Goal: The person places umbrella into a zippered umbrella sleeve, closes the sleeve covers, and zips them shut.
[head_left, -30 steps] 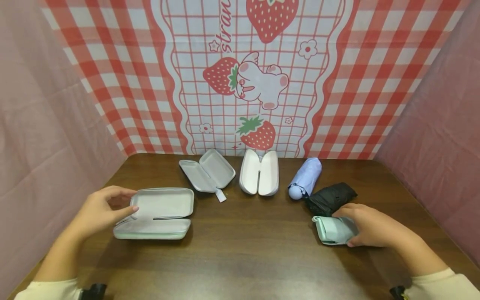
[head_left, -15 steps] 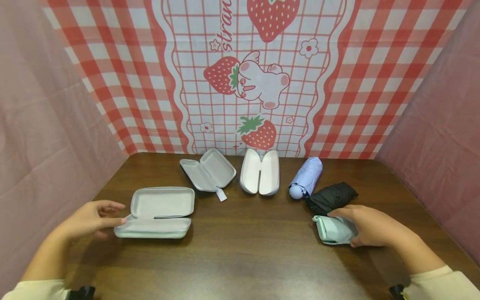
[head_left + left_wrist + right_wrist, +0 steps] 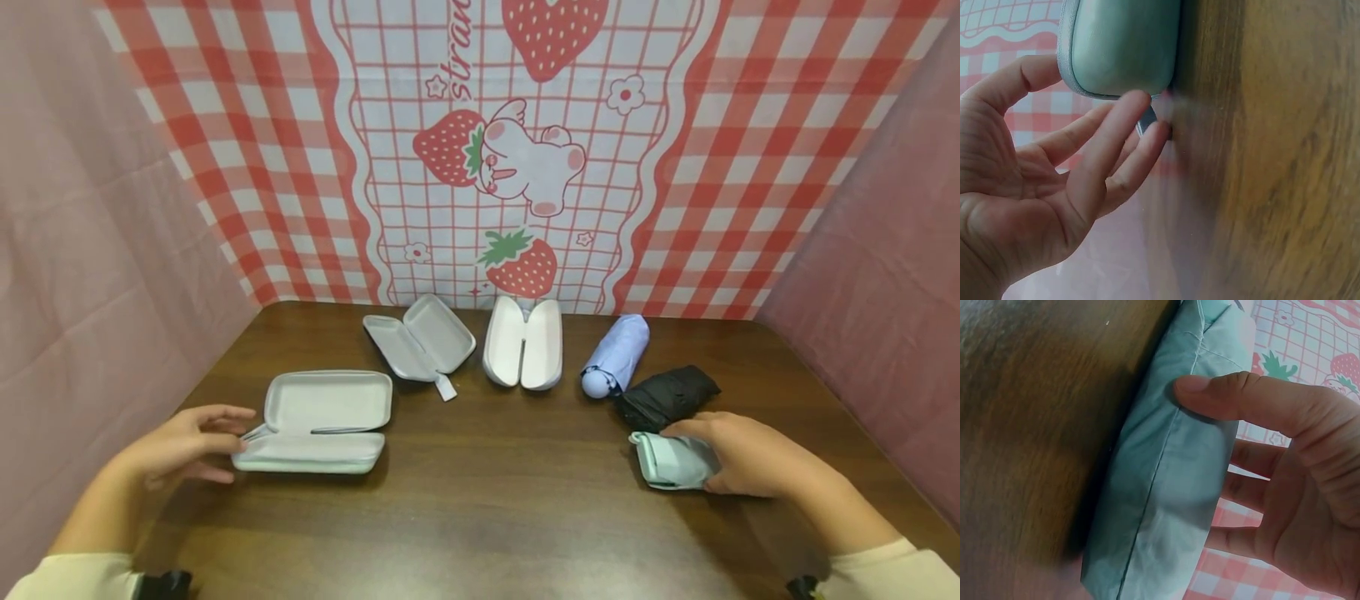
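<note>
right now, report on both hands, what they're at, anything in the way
Left hand by open pale-green rectangular case. Right hand grips mint-green folded fabric bundle. Black rumpled fabric bundle close behind, may crowd it.

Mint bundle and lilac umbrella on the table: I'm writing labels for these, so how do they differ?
Colour: the mint bundle is pale green; the lilac umbrella is bluish purple.
Contact: the right hand grips the mint bundle, while no hand holds the lilac umbrella.
Place: the mint bundle is nearer the front, the lilac umbrella farther back.
Shared: both are folded fabric on the right side of the table.
</note>
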Demonstrator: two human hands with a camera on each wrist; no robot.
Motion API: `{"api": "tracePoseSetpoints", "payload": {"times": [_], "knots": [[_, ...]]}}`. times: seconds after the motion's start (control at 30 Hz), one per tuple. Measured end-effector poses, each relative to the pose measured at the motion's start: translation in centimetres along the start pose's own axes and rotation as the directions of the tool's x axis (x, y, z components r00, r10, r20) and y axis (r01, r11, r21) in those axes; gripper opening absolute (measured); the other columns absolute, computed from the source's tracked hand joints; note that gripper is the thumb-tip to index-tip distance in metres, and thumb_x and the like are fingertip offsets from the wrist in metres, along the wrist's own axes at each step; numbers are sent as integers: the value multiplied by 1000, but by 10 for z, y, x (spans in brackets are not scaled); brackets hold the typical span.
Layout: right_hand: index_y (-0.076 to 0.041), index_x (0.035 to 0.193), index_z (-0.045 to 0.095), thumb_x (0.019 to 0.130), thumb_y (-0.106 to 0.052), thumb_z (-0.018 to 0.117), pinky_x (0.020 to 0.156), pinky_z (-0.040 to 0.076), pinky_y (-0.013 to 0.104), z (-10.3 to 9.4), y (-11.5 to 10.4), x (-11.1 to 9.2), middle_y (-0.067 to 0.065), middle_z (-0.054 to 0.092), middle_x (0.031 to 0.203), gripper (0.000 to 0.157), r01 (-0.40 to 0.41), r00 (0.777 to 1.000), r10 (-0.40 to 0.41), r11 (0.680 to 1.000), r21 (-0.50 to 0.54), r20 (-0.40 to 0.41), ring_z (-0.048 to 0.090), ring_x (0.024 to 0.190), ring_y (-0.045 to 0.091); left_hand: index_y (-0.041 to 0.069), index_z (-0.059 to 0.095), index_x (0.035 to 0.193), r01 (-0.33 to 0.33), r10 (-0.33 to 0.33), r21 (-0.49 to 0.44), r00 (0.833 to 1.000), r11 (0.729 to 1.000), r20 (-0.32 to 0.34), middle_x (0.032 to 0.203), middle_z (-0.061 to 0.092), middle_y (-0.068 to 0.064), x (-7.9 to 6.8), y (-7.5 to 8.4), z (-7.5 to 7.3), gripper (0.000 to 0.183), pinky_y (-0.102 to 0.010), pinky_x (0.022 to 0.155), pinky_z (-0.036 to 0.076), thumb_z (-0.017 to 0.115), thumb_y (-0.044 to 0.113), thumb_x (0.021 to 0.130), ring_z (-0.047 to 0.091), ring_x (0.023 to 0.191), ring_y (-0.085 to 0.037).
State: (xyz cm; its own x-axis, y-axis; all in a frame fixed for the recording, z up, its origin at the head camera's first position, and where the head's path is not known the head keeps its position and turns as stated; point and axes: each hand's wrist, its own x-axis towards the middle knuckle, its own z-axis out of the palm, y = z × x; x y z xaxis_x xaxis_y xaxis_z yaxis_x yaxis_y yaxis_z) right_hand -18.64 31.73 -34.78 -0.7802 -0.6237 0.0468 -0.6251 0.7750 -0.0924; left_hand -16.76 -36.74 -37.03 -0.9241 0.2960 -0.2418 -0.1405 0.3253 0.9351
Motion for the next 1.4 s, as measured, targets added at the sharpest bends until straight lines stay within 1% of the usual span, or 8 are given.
{"api": "tracePoseSetpoints", "payload": {"times": [0.07,0.17,0.27,0.33,0.7,0.9,1.17,1.4], "knots": [[-19,113,69,57,-13,89,75,51,40,0,0,-1,-3,66,105,60,-4,1000,4,1000,-1,-4,59,94,18,-23,23,137,-16,17,-17,999,1000,30,133,38,-40,2,-2,-1,60,-50,78,55,56,3,94,61,96,-20],[-19,113,69,57,-13,89,74,51,40,0,0,-2,-4,66,105,60,-12,1000,12,1000,0,-5,59,94,18,-25,25,135,-21,23,-42,998,999,56,128,50,-24,5,-5,-2,57,-47,78,56,55,0,93,62,93,-19],[-18,114,69,57,-14,88,74,50,40,0,-1,-3,-4,66,106,60,-16,1000,16,1000,-5,-10,59,94,19,-27,27,133,-35,39,-64,997,997,71,120,54,-11,6,-6,-1,55,-45,77,56,54,-4,90,62,90,-20],[-17,114,69,57,-15,88,74,50,39,0,-1,-3,-4,66,106,60,-14,1000,14,1000,-9,-17,59,94,18,-28,28,132,-41,47,-71,996,997,79,116,55,-8,7,-6,0,54,-44,76,56,53,-6,89,62,90,-20],[-17,114,68,58,-16,88,72,50,37,-2,-5,-4,-5,65,106,60,-1,1000,1,1000,-2,-21,59,92,15,-30,27,130,-47,58,-91,991,995,119,108,60,-9,10,-3,5,54,-41,78,56,51,-6,89,64,90,-19],[-18,114,68,57,-14,86,69,49,33,-6,-11,-1,-6,64,102,60,27,999,-27,1000,0,-47,57,88,12,-30,27,131,-34,42,-77,994,996,104,109,60,-11,10,0,11,54,-41,78,56,51,-5,89,63,90,-19],[-22,118,67,62,-19,87,65,47,32,-16,-27,11,-8,62,100,60,8,1000,-8,1000,1,4,53,82,8,-30,27,131,-40,46,-54,993,998,109,113,58,-15,10,4,17,54,-42,79,56,51,-4,90,62,93,-20],[-23,119,67,63,-29,88,62,47,33,-24,-44,23,-9,64,100,60,30,1000,-31,999,-43,-6,55,81,6,-30,26,132,-48,54,-51,992,998,116,116,56,-20,10,6,22,56,-43,80,55,52,-3,91,63,95,-22]]}}
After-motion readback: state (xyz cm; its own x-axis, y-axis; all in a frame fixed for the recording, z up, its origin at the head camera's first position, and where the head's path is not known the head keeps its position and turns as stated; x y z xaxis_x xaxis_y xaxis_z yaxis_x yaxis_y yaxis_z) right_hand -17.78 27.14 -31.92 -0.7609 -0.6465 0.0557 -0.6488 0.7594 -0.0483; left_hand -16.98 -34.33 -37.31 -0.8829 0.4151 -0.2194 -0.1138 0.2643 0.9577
